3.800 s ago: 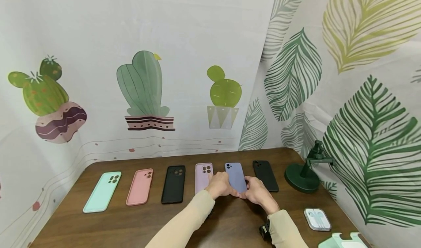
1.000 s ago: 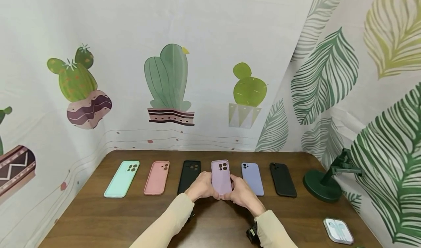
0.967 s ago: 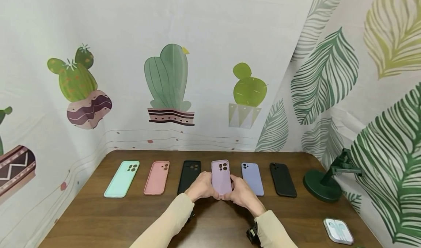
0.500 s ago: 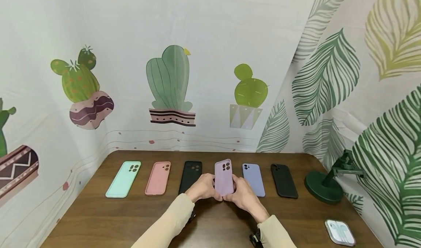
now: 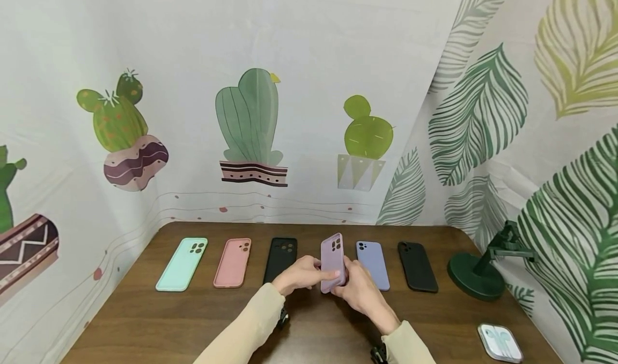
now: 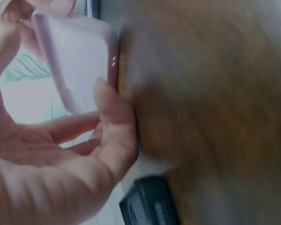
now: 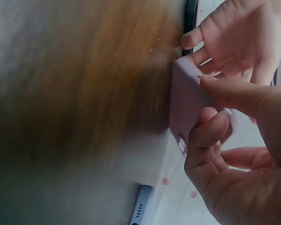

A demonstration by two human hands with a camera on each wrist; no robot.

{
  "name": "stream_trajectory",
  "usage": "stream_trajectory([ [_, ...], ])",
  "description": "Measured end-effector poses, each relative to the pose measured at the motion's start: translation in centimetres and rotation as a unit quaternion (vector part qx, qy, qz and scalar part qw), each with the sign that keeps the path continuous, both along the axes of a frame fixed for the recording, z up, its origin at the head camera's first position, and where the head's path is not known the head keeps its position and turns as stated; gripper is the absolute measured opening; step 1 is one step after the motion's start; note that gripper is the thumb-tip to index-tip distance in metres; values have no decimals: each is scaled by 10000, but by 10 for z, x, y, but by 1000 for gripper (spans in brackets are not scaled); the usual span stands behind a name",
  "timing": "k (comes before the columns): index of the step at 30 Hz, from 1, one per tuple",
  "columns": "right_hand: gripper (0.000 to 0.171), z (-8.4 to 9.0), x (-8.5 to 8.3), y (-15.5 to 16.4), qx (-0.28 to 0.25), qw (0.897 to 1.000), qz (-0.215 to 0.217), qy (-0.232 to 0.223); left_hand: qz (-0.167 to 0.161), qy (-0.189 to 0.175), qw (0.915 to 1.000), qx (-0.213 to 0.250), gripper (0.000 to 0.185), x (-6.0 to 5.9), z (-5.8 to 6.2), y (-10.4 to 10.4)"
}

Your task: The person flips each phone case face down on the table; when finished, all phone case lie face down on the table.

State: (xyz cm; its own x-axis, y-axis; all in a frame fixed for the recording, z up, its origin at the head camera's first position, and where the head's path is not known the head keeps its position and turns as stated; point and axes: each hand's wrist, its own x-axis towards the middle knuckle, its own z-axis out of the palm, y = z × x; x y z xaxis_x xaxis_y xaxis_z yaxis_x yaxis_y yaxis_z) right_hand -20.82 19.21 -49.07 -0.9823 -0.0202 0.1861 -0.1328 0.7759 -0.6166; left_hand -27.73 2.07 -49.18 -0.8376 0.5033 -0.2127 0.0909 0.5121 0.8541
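- The left hand and the right hand both hold a light purple phone case.
- The purple case is lifted off the brown worktop and tipped up on its side, so its back with the camera holes faces left.
- It sits above the middle of the worktop, in a gap in a row of cases.
- The left hand has its fingers curled round the left side of the case, with the thumb on the case's edge.
- The right hand pinches the lower right side of the case with curled fingers and thumb.
- The wrist views are blurry, but they show fingers from both hands on the case.
- The row runs along the back edge of the worktop.
- From the left there is a mint green case, a pink case and a black case.
- Just right of the hands lies a blue case, then another black case.
- A dark green stand is near the right edge.
- A small clear box with white earphones lies at the front right corner.
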Motion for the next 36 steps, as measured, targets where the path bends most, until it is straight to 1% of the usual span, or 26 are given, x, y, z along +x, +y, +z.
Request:
stream_trajectory([
  [3,82,3,2,-2,-15,10000,48,58,114,-51,9999,-50,52,2,0,5],
  [7,82,6,4,-5,48,9998,132,125,153,-24,9998,-81,54,2,0,8],
  [10,82,8,4,-7,88,9997,183,142,170,-35,9998,29,53,2,0,7],
  [12,84,9,4,-7,72,9997,211,95,176,-85,9996,187,52,1,0,5],
  [14,86,10,3,-6,-6,9996,285,-54,137,-203,9988,428,48,-1,0,2],
  [18,91,9,-3,-1,-343,9966,541,-518,15,-463,9954,841,40,-4,0,-4],
  [20,92,7,-7,1,-375,9947,623,-728,-20,-564,9944,889,40,-4,1,-7],
  [22,93,4,-10,2,-324,9933,624,-919,-1,-611,9942,886,46,-4,3,-10],
  [24,94,0,-13,1,-235,9917,587,-1118,42,-572,9948,845,56,-4,6,-14],
  [28,96,-4,-16,-1,-278,9881,474,-1438,139,-377,9953,886,75,-5,13,-20],
  [32,89,-4,-18,-3,-269,9877,409,-1485,204,-147,9959,872,75,-7,17,-26],
  [36,79,-4,-18,-4,-367,9877,432,-1459,230,122,9978,605,67,-7,14,-29],
])
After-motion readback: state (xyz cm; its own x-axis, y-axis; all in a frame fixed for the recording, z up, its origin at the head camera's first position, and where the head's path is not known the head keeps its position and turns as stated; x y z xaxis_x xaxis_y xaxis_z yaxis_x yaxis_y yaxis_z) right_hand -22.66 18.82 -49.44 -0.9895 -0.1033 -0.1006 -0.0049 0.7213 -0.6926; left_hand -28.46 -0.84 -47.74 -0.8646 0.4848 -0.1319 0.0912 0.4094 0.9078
